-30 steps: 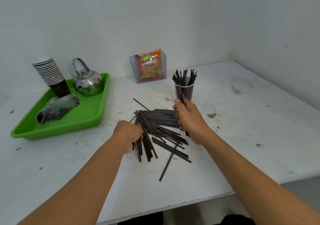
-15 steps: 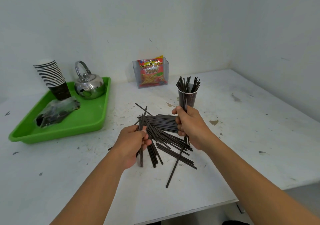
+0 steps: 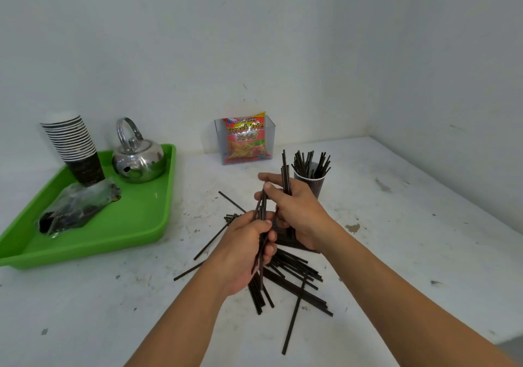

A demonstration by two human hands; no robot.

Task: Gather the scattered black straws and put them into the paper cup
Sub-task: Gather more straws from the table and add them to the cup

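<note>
The paper cup point(image 3: 311, 187) stands on the bench point(image 3: 410, 225) just behind and to the upper right of the right hand point(image 3: 300, 211), already bristling with upright straws. The right hand is plainly the nearer one; the left hand point(image 3: 243, 250) sits lower and further left in the frame.

The right hand curls round a small bundle of straws point(image 3: 285, 174) whose long axis runs almost vertical, tips rising beside the cup's rim. The left hand pinches a second few straws point(image 3: 261, 211), also near upright but leaning slightly right, with their upper ends meeting the right hand's fingertips. By my reading, a hand-over is under way, after which a short move up and right would bring the bundle over the cup.

Most of the scattered straws point(image 3: 291, 279) lie flat on the bench beneath both hands, pointing every way.

Half a second ago the left hand was down at the pile, closing on straws; it has since lifted them towards the right hand.
</note>
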